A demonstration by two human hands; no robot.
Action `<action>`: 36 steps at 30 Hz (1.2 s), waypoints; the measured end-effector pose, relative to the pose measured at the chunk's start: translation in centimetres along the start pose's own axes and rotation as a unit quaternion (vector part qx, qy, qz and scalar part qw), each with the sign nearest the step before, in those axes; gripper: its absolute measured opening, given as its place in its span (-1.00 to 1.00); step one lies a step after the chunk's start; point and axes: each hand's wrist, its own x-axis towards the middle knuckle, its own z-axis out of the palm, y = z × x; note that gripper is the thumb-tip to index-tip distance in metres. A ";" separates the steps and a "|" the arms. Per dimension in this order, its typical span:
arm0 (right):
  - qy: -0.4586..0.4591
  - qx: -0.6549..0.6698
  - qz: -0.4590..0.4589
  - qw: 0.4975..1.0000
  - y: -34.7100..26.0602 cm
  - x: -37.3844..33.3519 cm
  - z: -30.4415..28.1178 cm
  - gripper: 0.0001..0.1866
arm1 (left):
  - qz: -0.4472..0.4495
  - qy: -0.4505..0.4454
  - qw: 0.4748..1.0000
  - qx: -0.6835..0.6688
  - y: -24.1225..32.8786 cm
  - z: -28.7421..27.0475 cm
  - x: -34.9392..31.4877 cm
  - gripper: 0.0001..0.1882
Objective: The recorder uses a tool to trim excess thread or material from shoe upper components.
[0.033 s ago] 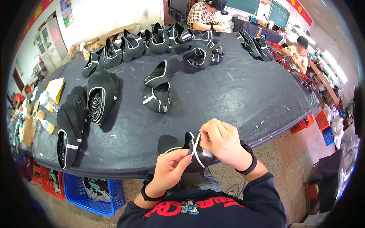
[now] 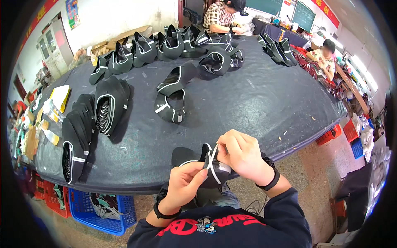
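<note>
At the table's near edge I hold a black visor cap (image 2: 185, 156) with white edging. My left hand (image 2: 187, 182) is closed, thumb and fingers pinching the cap's band from the left. Over the band, my right hand (image 2: 242, 153) pinches the upper part of a narrow white strip (image 2: 213, 156). The strip crosses another white edge, making an X between my hands. The cap's brim points left, resting at the table edge, and my fingers hide part of the band.
More black visor caps (image 2: 170, 43) stand in a row at the far side. Two caps (image 2: 175, 80) lie mid-table; nested stacks (image 2: 111, 103) stand left. A bottle (image 2: 50, 136) lies at the left edge. A blue basket (image 2: 120, 223) sits below. Two people work beyond.
The lower part of the cap's band has shifted very slightly between my hands. Both hands keep their places and their pinch.
</note>
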 end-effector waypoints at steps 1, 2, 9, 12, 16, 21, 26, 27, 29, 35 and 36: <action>0.001 0.004 -0.007 1.000 -0.1 0.0 0.1 -0.77 | 0.000 0.002 1.000 0.001 -0.1 0.1 0.0 -0.83; 0.001 0.004 -0.007 1.000 -0.3 0.1 0.1 -0.77 | -0.002 0.003 1.000 -0.004 -0.1 0.2 0.2 -0.84; 0.023 0.014 -0.021 0.999 -0.9 -0.3 0.4 -0.74 | 0.037 0.077 0.995 0.050 -0.5 -0.1 0.2 -0.88; 0.077 0.076 -0.017 0.994 -1.8 -1.1 0.0 -0.70 | 0.065 0.169 0.983 0.022 -0.5 0.5 0.7 -0.86; 0.047 0.196 0.034 0.979 -3.1 -2.7 0.2 -0.64 | 0.080 0.186 0.978 -0.043 -0.6 0.1 1.2 -0.84; 0.033 0.219 0.128 0.967 -3.6 -2.8 0.6 -0.65 | 0.175 0.234 0.956 0.005 -1.1 0.4 1.2 -0.73; -0.060 0.285 0.228 0.929 -2.9 -3.2 0.4 -0.76 | 0.180 0.192 0.962 0.078 -1.0 0.0 1.0 -0.83; -0.064 0.366 0.266 0.890 -2.4 -3.4 0.4 -0.84 | 0.170 0.165 0.965 0.113 -1.0 -0.1 1.0 -0.79; -0.049 0.437 0.292 0.850 -2.3 -3.1 0.3 -0.86 | 0.131 0.125 0.973 0.143 -1.2 -0.2 1.3 -0.72; -0.074 0.538 0.269 0.796 -2.6 -2.1 0.4 -0.93 | 0.078 0.131 0.986 0.071 -1.8 0.1 1.4 -0.82; -0.074 0.538 0.269 0.795 -2.5 -2.2 0.6 -0.93 | 0.062 0.146 0.986 0.050 -1.8 -0.1 1.5 -0.85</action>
